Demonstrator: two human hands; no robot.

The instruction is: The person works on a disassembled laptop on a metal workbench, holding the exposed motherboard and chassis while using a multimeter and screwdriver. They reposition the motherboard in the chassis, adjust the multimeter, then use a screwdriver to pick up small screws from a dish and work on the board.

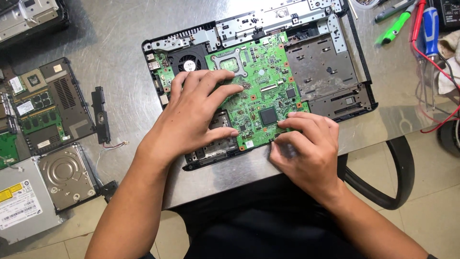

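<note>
An opened black laptop base [359, 62] lies on a steel table, with a green motherboard [268, 81] and a round black fan [190, 62] inside. My left hand [196, 112] lies flat on the left part of the motherboard, fingers spread toward the square processor socket [230, 61]. My right hand [306, 148] rests on the near edge of the laptop base, fingertips pressing the motherboard's lower right edge. Neither hand holds a tool.
At left lie another opened laptop base [52, 105], a black speaker bar [100, 115], a silver hard drive [67, 175] and an optical drive [21, 204]. Green-handled [395, 29] and blue-handled [430, 24] screwdrivers and red wires [438, 72] lie at right. A black chair armrest [397, 172] sits below the table edge.
</note>
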